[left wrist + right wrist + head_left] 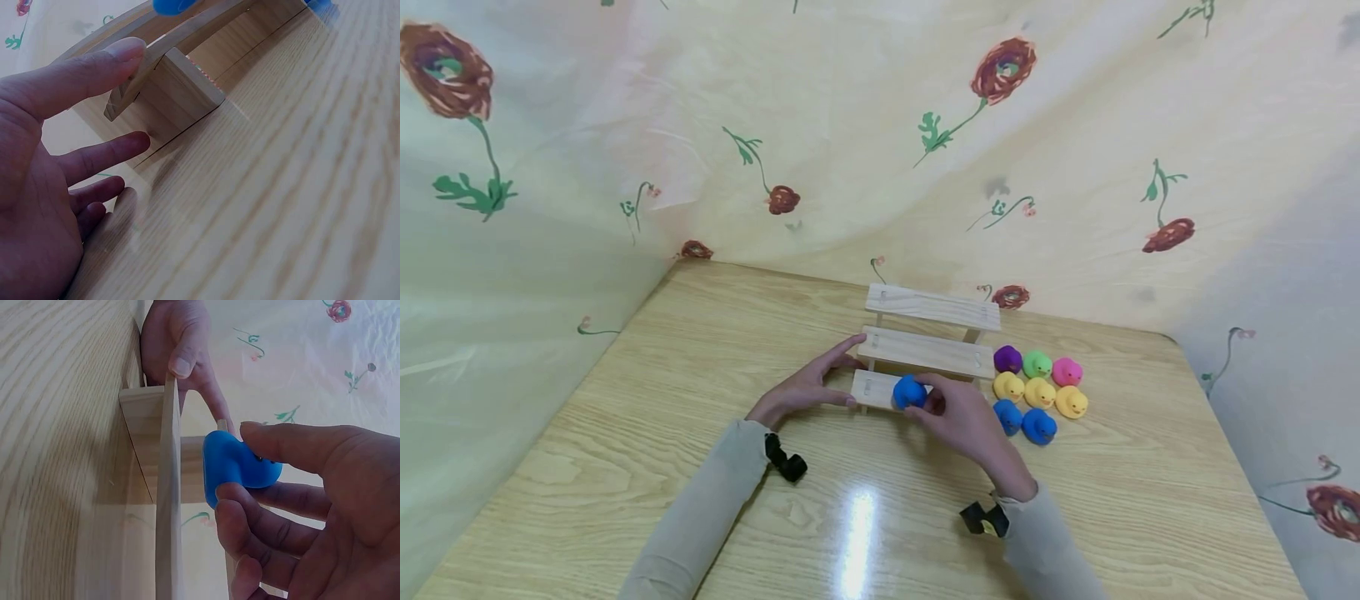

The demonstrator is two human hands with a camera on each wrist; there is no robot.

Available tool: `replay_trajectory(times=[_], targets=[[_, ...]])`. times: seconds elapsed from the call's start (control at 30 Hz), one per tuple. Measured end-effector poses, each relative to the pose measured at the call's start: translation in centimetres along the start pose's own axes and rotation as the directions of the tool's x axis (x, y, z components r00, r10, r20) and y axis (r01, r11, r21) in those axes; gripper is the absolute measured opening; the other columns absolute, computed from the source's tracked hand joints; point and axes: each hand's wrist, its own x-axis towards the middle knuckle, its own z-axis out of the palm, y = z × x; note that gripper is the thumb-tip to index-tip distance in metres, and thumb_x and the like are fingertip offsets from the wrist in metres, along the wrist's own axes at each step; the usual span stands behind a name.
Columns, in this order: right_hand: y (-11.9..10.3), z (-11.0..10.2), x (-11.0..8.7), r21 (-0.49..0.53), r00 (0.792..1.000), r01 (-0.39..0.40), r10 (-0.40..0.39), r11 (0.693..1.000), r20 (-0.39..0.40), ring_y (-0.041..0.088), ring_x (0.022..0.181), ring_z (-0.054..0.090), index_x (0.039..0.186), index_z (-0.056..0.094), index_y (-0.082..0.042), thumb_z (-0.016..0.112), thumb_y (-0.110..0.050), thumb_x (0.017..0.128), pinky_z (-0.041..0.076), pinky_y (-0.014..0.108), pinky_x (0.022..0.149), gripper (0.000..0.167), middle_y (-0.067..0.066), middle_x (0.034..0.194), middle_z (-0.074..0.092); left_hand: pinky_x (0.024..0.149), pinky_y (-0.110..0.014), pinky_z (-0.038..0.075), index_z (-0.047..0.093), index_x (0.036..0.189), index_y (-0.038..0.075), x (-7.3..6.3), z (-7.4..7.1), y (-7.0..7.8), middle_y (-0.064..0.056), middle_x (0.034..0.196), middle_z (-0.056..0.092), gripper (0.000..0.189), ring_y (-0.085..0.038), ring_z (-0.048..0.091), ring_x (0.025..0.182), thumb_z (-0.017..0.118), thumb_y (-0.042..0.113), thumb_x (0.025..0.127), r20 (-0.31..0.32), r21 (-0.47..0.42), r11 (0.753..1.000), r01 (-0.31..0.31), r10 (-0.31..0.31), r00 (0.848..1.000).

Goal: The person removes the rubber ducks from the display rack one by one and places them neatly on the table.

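Observation:
Over the lowest step of a three-step wooden rack (pixel 928 354), my right hand (pixel 958 417) pinches a blue rubber duck (pixel 910 392) between thumb and fingers. In the right wrist view a small gap shows between the duck (pixel 231 465) and the step's board (pixel 169 506). At the rack's left end is my left hand (pixel 808 385), its fingers extended and spread. The thumb of that left hand (pixel 44 144) touches the end of the lowest board, seen in the left wrist view.
Right of the rack, several ducks stand in rows on the wooden table (pixel 805 533): a purple duck (pixel 1008 359), a green duck (pixel 1037 364), a pink duck (pixel 1067 372), yellow ducks (pixel 1040 392) and two blue ducks (pixel 1039 426). A flowered cloth (pixel 850 125) hangs behind.

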Motion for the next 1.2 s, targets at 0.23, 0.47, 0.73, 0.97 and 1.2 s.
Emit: replay_trajectory(times=[0.23,0.47,0.73,0.97,1.2], targets=[[1.0,-0.6,-0.6,-0.015,1.000,-0.021,0.021,1.000,-0.005,0.011,0.071,0.054,0.126,0.067,-0.012,0.077,-0.026,0.088,0.045,0.021,0.062,0.042,-0.002,0.080,0.065,0.122,-0.062,0.016,0.018,0.158,0.045,0.0,0.1,0.0,-0.014,0.145,0.054,0.100,-0.033,0.040,0.142,0.078,0.011,0.086,-0.004,0.002,1.000,0.010,-0.010,1.000],[2.2,-1.7,-1.6,-0.005,0.999,-0.036,0.036,0.999,-0.013,0.011,0.071,0.054,0.128,0.066,-0.010,0.077,-0.025,0.089,0.046,0.021,0.062,0.043,-0.002,0.079,0.065,0.122,-0.063,0.017,0.019,0.156,0.049,0.1,0.1,0.1,-0.012,0.145,0.054,0.101,-0.031,0.040,0.142,0.079,0.013,0.085,-0.016,0.018,0.999,0.035,-0.035,0.999],[3.2,-3.0,-2.4,-0.018,0.997,-0.054,0.053,0.998,-0.057,0.013,0.072,0.055,0.127,0.066,-0.008,0.078,-0.022,0.087,0.046,0.019,0.061,0.044,-0.001,0.079,0.065,0.121,-0.063,0.020,0.017,0.157,0.048,0.1,0.2,0.1,-0.011,0.146,0.053,0.102,-0.031,0.039,0.143,0.080,0.014,0.085,-0.018,0.028,0.999,0.032,-0.032,0.999],[4.4,-4.3,-2.9,-0.001,0.996,-0.059,0.059,0.998,-0.061,0.014,0.073,0.055,0.129,0.065,-0.007,0.078,-0.018,0.087,0.047,0.019,0.062,0.045,0.002,0.081,0.065,0.121,-0.063,0.019,0.017,0.158,0.047,0.2,0.2,0.1,-0.010,0.146,0.053,0.102,-0.031,0.038,0.144,0.080,0.014,0.084,-0.024,0.025,0.999,0.041,-0.041,0.999],[5.8,-5.8,-3.6,-0.011,0.993,-0.078,0.076,0.997,-0.085,0.015,0.074,0.057,0.127,0.065,-0.002,0.078,-0.015,0.087,0.048,0.018,0.063,0.044,0.004,0.081,0.066,0.121,-0.063,0.020,0.018,0.157,0.049,0.4,0.1,0.2,-0.010,0.146,0.053,0.101,-0.030,0.039,0.144,0.080,0.015,0.085,-0.028,0.032,0.999,0.043,-0.042,0.999]])
